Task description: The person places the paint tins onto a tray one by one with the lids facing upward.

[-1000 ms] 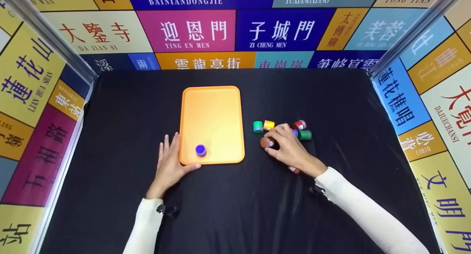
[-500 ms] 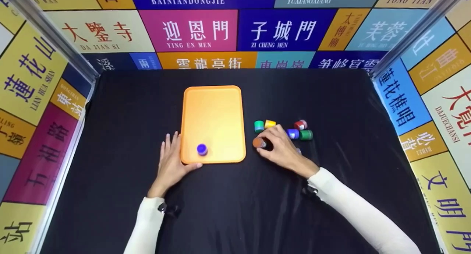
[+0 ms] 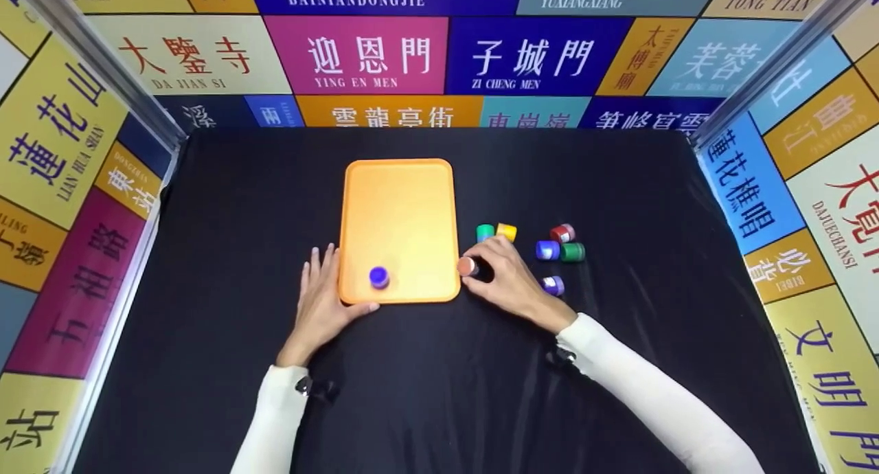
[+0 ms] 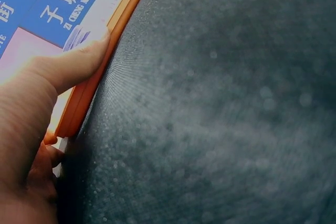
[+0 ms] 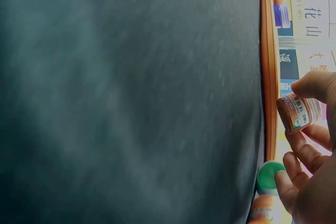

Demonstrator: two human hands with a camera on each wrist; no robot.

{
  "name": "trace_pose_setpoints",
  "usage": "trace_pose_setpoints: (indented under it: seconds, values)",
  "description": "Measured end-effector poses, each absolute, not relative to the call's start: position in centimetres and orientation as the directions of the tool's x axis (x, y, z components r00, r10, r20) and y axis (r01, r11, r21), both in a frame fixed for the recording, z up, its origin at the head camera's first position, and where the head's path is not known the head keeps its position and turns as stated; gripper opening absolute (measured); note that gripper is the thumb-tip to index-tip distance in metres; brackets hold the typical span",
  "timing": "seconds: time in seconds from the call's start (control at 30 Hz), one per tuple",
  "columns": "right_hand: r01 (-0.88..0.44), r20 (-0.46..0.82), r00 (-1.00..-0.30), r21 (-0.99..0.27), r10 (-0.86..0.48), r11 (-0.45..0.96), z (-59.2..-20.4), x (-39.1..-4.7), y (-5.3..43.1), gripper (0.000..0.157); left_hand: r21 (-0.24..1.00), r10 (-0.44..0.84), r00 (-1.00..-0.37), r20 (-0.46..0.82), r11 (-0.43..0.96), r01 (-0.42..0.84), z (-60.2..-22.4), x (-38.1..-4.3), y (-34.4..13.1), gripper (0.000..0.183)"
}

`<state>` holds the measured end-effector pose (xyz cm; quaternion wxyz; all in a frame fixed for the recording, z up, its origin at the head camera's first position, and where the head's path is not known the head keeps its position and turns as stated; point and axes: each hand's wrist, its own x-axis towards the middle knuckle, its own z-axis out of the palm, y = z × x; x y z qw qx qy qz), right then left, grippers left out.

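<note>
In the head view, my left hand rests against the near left corner of the orange tray. Its fingers lie straight along the side, and its thumb touches the rim in the left wrist view. My right hand pinches a brown-capped paint jar at the tray's right edge. The right wrist view shows this labelled jar tilted between thumb and fingers. A purple paint jar stands on the tray near its front edge.
Right of the tray lie green and yellow jars close to my right fingers. Farther right are red, blue, dark green and purple jars. Printed panels wall in the black-covered table.
My right hand has carried the brown-capped jar leftward from the group of jars to the tray's edge, uncovering the blue and purple jars. My left hand keeps its place on the tray.
</note>
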<state>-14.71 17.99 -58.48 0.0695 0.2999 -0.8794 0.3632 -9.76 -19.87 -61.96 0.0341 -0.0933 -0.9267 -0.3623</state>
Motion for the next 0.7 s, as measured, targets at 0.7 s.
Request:
trace_pose_setpoints:
  seconds: [0.7]
  values:
    - [-0.603,0.396,-0.787,-0.657,-0.473,0.452,-59.4,-14.3,11.9,0.032,0.668,0.154,-0.977,0.150,0.712,0.215,-62.1,-9.7,-19.9,0.130]
